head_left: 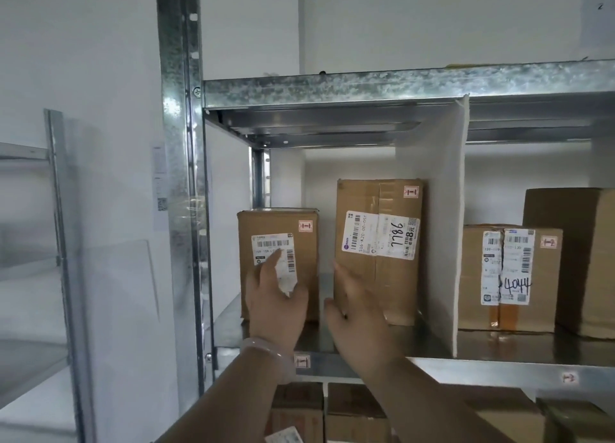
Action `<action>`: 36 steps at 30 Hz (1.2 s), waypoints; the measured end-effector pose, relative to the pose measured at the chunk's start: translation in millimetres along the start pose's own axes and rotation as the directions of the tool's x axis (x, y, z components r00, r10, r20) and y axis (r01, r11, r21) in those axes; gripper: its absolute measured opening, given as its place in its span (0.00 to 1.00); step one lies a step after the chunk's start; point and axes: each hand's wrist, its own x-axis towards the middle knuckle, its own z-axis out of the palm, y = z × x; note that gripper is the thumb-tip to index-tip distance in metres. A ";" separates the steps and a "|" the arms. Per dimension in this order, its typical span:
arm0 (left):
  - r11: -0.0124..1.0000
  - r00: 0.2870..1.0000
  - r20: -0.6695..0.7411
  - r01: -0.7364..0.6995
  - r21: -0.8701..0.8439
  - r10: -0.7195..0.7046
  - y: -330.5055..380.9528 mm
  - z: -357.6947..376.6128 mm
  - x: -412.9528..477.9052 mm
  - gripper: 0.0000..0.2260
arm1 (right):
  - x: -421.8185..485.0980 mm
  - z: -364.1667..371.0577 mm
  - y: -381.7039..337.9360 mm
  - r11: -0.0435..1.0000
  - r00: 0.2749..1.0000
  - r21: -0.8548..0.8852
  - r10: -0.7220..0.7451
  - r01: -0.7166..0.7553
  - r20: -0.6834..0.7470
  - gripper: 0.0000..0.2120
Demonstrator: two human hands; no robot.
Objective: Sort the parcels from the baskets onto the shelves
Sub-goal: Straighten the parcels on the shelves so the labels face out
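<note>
Post [179, 176] of galvanised rack is noted well left of the left grip. The left grip [276, 296] is released, its fingers laid straight on the labelled front of a small parcel [306, 253]; a pale bangle [266, 353] is worn at its wrist. The right grip [352, 309] is released, fingers extended at the lower left edge of a taller parcel [392, 286] marked 7786; contact cannot be told. Both parcels are stood upright on the shelf [466, 366]. A white divider [442, 226] is set just right of the taller parcel. Beyond it, well right of the right grip, a parcel marked 4044 [472, 276] is stood before a larger carton [585, 259]. Further cartons [352, 412] are stored below both grips.
</note>
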 end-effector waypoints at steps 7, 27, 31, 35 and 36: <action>0.959 0.976 0.051 0.199 0.204 -0.213 -29.1 -20.2 28.1 0.40 | 28.6 37.1 -23.0 0.930 0.924 0.095 0.334 -0.356 0.187 0.23; 0.965 0.951 0.221 0.172 0.197 -0.215 -29.3 -26.9 29.4 0.36 | 34.8 39.9 -18.3 0.872 0.865 0.135 0.427 -0.471 0.266 0.29; 0.968 0.963 0.213 0.120 0.222 -0.168 -15.4 -33.6 16.4 0.27 | 19.8 27.5 -24.6 0.900 0.892 0.151 0.360 -0.410 0.274 0.22; 0.966 0.954 0.233 0.138 0.220 -0.190 -21.4 -32.4 11.5 0.27 | 4.9 7.0 -31.3 0.912 0.913 0.197 0.300 -0.359 0.276 0.25; 0.969 0.951 0.242 0.145 0.201 -0.193 -22.5 -31.6 9.4 0.29 | -0.4 1.8 -34.8 0.918 0.919 0.199 0.283 -0.343 0.275 0.26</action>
